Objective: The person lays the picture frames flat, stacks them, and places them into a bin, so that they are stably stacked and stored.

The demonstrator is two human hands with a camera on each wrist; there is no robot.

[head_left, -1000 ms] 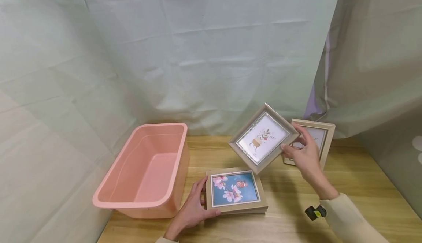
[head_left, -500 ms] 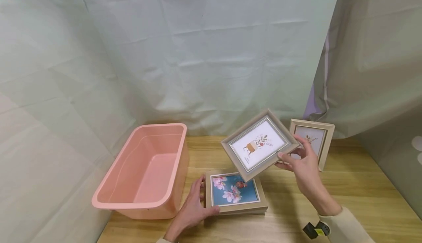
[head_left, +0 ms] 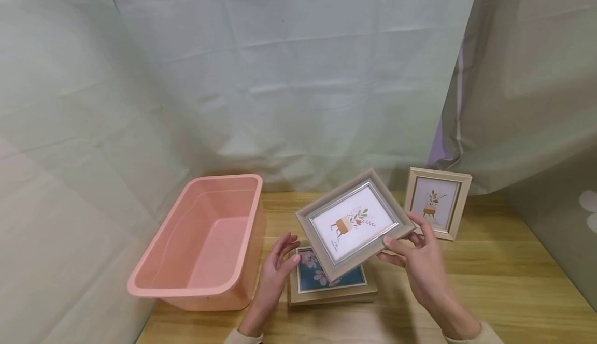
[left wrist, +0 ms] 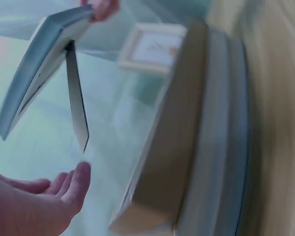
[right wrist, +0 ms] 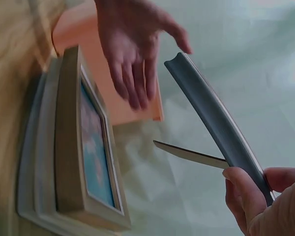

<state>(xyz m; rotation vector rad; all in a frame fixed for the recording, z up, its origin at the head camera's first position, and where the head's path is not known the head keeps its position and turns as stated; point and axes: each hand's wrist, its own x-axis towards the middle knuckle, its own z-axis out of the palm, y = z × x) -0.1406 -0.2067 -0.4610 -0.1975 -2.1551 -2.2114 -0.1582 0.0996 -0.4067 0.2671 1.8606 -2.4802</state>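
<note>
The right hand (head_left: 420, 263) pinched a silver-beige picture frame (head_left: 355, 225) near one corner, thumb on the front and fingers behind, so that it hung tilted above the stack of picture frames (head_left: 336, 296). The left hand (head_left: 274, 271), fingers relaxed and holding nothing, was raised by the stack's left end; whether its thumb touched the held frame could not be made out. A support leg (right wrist: 189, 155) stuck out from that frame's back, seen only in the wrist views.

On top of the stack lay a blossom print (head_left: 310, 277), its upper right part hidden by the held frame. The faces lower in the stack were covered, their edges blurred in the left wrist view. Left of the stack sat a pink plastic tub (head_left: 186, 292), cut off in the right wrist view; beyond the stack and to its right stood a second picture frame (head_left: 436, 201). Lettering under the held frame's drawing was too small to read.

Half a second earlier, the left hand had rested against the stack; now it had come away. The held frame had moved lower and leftward over the stack, covering more blossoms, and more of the standing one showed.
</note>
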